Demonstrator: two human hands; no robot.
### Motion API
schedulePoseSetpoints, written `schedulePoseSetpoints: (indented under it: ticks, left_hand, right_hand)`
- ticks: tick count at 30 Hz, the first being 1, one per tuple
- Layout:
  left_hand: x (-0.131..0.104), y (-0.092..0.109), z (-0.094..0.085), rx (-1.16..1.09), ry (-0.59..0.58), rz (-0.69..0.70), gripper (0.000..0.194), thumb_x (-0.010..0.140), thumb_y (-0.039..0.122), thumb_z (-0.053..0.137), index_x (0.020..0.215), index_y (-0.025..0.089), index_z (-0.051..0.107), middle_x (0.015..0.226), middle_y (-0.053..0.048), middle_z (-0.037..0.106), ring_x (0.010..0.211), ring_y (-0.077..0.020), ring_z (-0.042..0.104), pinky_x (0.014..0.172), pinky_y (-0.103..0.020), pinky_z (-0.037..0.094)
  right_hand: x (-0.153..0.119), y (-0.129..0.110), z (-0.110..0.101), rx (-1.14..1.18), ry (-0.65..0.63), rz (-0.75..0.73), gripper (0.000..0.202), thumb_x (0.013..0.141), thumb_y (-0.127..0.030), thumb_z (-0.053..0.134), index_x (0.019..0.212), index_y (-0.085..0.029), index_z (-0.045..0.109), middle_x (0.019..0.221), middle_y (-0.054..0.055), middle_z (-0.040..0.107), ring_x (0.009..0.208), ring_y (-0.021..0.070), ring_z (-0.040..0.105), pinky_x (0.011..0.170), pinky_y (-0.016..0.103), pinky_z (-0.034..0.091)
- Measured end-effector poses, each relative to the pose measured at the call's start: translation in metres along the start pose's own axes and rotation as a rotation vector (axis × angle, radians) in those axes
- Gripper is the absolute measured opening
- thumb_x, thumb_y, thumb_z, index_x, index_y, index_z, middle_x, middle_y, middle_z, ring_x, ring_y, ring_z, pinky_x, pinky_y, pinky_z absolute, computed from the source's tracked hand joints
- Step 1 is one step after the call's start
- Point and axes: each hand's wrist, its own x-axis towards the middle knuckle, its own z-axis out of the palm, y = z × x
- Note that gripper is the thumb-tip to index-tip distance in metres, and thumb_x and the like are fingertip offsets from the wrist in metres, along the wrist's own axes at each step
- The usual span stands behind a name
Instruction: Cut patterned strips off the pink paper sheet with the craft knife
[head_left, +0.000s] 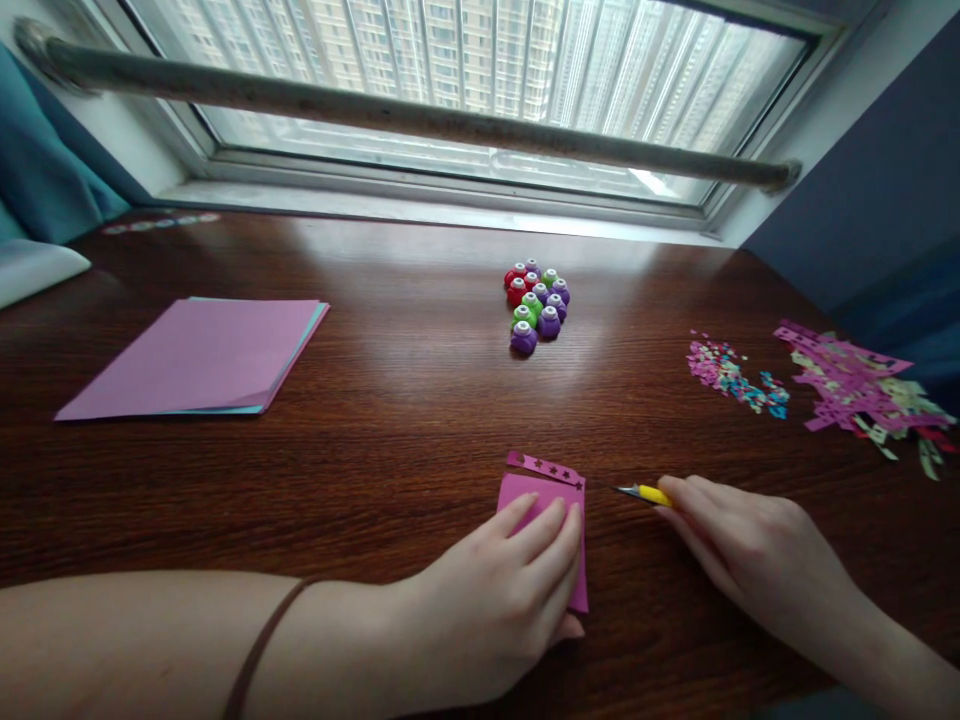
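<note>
nearest: your left hand lies flat, fingers spread, pinning a small pink paper piece to the worktop; a punched strip has come partly away at its far edge. just right: your right hand, fingers closed round a yellow craft knife. cutting looks under way. farther right: confetti and offcuts, work seemingly done. left: uncut sheets. far: paper punches.

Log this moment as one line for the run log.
left hand: flat on pink paper | right hand: holds yellow craft knife, tip beside paper | punched strip: at paper's far edge | paper punches: clustered beyond
</note>
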Motion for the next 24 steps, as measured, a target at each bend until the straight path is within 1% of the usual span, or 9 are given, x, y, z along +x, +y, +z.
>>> schedulePoseSetpoints:
  ticks: [4, 8, 15, 20, 24]
  left_hand:
    - [0.0017, -0.0011, -0.0024, 0.012, -0.039, 0.018, 0.04, 0.094, 0.033, 0.035, 0.115, 0.004, 0.053, 0.127, -0.019, 0.047, 0.113, -0.031, 0.047, 0.091, -0.041, 0.041]
    - [0.0044, -0.0037, -0.0053, -0.019, -0.081, 0.005, 0.041, 0.094, 0.035, 0.033, 0.115, 0.005, 0.051, 0.128, -0.019, 0.046, 0.114, -0.0297, 0.046, 0.091, -0.04, 0.041]
    - [0.0062, -0.0068, -0.0073, -0.04, -0.112, 0.014, 0.04, 0.095, 0.034, 0.031, 0.114, 0.006, 0.051, 0.129, -0.02, 0.045, 0.115, -0.0296, 0.045, 0.09, -0.04, 0.041]
    - [0.0059, -0.0063, -0.0063, -0.039, -0.099, 0.007, 0.04, 0.094, 0.034, 0.031, 0.114, 0.006, 0.051, 0.128, -0.02, 0.045, 0.114, -0.0289, 0.046, 0.09, -0.04, 0.041]
    - [0.0062, -0.006, -0.006, -0.041, -0.097, 0.002, 0.039, 0.094, 0.034, 0.032, 0.113, 0.006, 0.052, 0.128, -0.02, 0.045, 0.114, -0.0284, 0.046, 0.09, -0.039, 0.041]
  right_hand:
    - [0.0024, -0.0005, 0.001, -0.002, -0.067, 0.006, 0.023, 0.094, -0.025, 0.035, 0.098, -0.017, 0.056, 0.088, 0.008, 0.065, 0.071, 0.0182, 0.062, 0.056, 0.028, 0.045]
    - [0.0045, -0.0025, 0.0024, -0.018, -0.122, 0.004, 0.026, 0.094, -0.024, 0.033, 0.097, -0.017, 0.058, 0.09, 0.009, 0.065, 0.075, 0.0194, 0.063, 0.059, 0.029, 0.047]
    - [0.0054, -0.0029, 0.0051, -0.002, -0.139, 0.011, 0.025, 0.094, -0.025, 0.034, 0.099, -0.018, 0.057, 0.091, 0.009, 0.065, 0.074, 0.0188, 0.062, 0.062, 0.029, 0.048]
    - [0.0046, -0.0015, 0.0049, -0.002, -0.136, 0.003, 0.025, 0.094, -0.024, 0.033, 0.098, -0.018, 0.057, 0.091, 0.008, 0.064, 0.073, 0.0187, 0.062, 0.059, 0.029, 0.047]
    - [0.0034, -0.0007, 0.0059, 0.007, -0.144, 0.0, 0.023, 0.094, -0.023, 0.034, 0.098, -0.019, 0.056, 0.09, 0.008, 0.064, 0.073, 0.0179, 0.061, 0.061, 0.028, 0.047]
